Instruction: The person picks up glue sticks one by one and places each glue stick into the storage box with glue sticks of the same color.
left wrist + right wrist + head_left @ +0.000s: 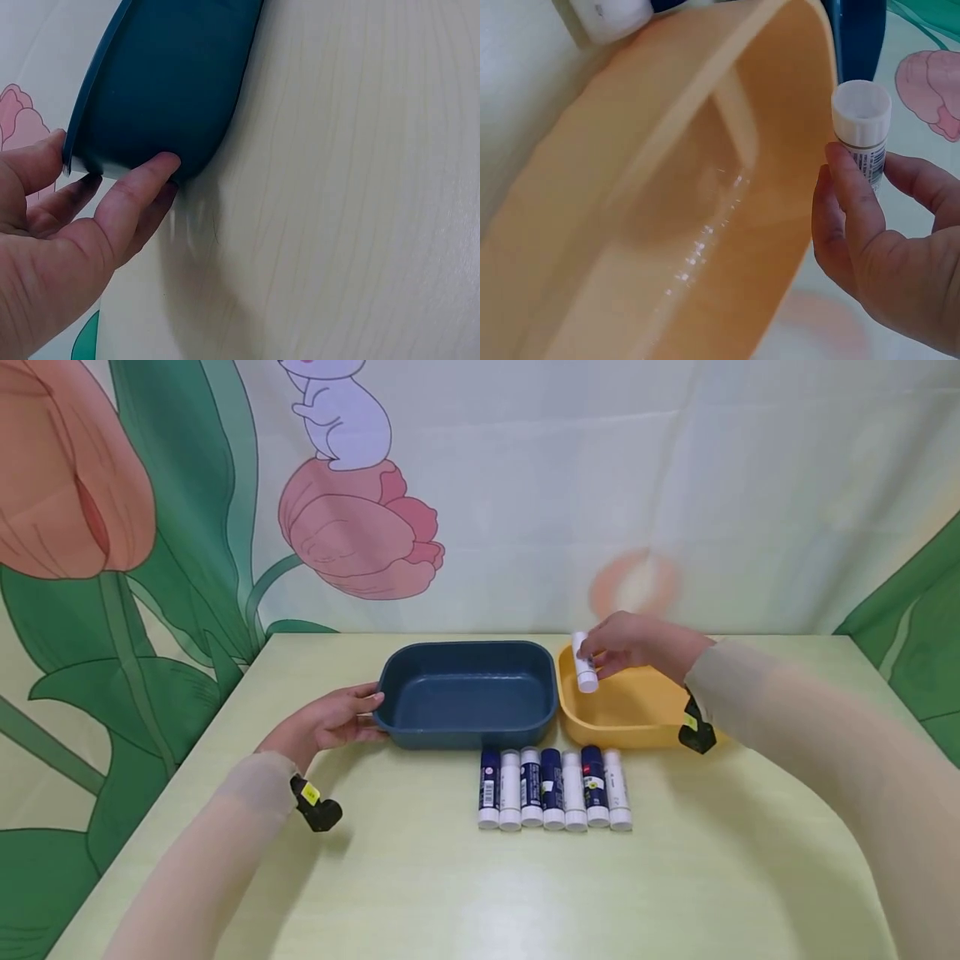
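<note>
My right hand (622, 639) pinches a white glue stick (586, 668) between thumb and fingers, holding it tilted over the left part of the yellow bin (637, 737). In the right wrist view its white cap (862, 112) points up, and part of a barcode label shows. At the left end of the dark blue bin (465, 739), my left hand (333, 718) grips the end wall. In the left wrist view, the thumb meets the rim and the other fingers (142, 184) lie lower against the outside. The blue bin's inside shows bare.
Several glue sticks (552, 789), some navy and some white, lie side by side in a row before the bins, caps toward me. Both bins stand side by side near the table's (450, 893) back edge. Behind hangs a printed curtain (525, 510).
</note>
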The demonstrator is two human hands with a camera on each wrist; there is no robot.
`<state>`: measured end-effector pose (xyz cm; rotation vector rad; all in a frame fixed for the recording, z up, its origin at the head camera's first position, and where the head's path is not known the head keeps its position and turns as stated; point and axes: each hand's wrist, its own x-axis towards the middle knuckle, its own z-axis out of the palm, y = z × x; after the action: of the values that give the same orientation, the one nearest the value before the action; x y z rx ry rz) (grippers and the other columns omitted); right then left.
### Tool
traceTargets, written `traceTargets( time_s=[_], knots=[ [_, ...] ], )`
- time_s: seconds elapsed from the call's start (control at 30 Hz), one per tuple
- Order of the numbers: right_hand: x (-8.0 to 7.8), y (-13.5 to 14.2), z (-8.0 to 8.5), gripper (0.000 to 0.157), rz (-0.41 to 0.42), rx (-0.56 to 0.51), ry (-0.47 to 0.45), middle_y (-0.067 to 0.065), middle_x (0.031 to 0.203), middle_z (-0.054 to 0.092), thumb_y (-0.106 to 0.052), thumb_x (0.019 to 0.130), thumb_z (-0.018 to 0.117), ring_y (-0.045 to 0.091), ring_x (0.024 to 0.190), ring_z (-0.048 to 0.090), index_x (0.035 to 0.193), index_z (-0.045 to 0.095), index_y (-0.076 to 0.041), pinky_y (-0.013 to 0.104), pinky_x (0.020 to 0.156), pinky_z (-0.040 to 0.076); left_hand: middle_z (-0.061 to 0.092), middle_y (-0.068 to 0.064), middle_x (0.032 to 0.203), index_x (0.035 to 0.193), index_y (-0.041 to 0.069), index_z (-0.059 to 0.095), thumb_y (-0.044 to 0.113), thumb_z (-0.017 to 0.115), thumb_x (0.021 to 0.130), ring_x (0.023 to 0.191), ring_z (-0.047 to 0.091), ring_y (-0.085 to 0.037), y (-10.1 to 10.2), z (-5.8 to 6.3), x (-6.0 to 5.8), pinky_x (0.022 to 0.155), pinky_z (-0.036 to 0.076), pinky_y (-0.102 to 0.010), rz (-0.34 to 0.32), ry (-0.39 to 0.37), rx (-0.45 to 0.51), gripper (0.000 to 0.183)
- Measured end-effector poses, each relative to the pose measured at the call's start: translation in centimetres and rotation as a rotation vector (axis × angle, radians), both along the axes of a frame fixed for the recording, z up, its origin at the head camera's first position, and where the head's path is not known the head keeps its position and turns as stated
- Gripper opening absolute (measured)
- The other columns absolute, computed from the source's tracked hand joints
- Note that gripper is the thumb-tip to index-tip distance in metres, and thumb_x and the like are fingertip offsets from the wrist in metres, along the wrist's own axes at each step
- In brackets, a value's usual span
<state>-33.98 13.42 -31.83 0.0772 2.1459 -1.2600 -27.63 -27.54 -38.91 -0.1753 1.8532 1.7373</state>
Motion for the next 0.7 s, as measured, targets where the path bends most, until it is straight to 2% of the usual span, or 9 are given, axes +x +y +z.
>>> traceTargets(
  time_s=[0.13, 0.3, 0.53, 0.7],
  knots=[
    [-0.1, -0.5, -1.4, 0.054, 0.015, 0.036, -0.031, 0.019, 0.127, 0.047, -0.008, 0.101, 0.057, 0.012, 0.075, 0.06, 0.145, 0.035, 0.014, 0.018, 0.063, 0.06, 0.025, -0.022, 0.162, 0.166, 0.012, 0.007, 0.021, 0.034, 0.112, 0.103, 0.06, -0.01, -0.1, 0.0, 0.1, 0.121, 0.032, -0.053, -0.002, 0.002, 0.005, 0.061],
    [-0.1, -0.9, -2.9, 0.052, -0.002, 0.093, -0.056, 0.018, 0.124, 0.05, -0.008, 0.101, 0.06, 0.013, 0.074, 0.06, 0.143, 0.037, 0.013, 0.017, 0.062, 0.059, 0.026, -0.022, 0.162, 0.166, 0.013, 0.008, 0.021, 0.035, 0.112, 0.103, 0.059, -0.011, 0.0, 0.1, 0.1, 0.121, 0.033, -0.053, 0.004, -0.002, -0.003, 0.061],
    [-0.1, -1.3, -4.4, 0.05, -0.017, 0.099, -0.067, 0.018, 0.123, 0.052, -0.008, 0.101, 0.06, 0.018, 0.085, 0.06, 0.142, 0.042, 0.013, 0.018, 0.066, 0.06, 0.023, -0.023, 0.165, 0.166, 0.012, 0.008, 0.021, 0.034, 0.112, 0.103, 0.059, -0.011, 0.0, 0.2, 0.2, 0.121, 0.033, -0.052, 0.007, -0.002, -0.011, 0.06],
    [0.0, -1.6, -5.1, 0.046, -0.015, 0.115, -0.053, 0.02, 0.121, 0.055, -0.008, 0.1, 0.063, 0.019, 0.086, 0.062, 0.138, 0.048, 0.014, 0.022, 0.073, 0.063, 0.032, -0.022, 0.157, 0.166, 0.011, 0.008, 0.022, 0.034, 0.112, 0.098, 0.062, -0.008, -0.1, 0.3, 0.3, 0.121, 0.033, -0.052, -0.005, 0.011, -0.014, 0.061]
  ],
)
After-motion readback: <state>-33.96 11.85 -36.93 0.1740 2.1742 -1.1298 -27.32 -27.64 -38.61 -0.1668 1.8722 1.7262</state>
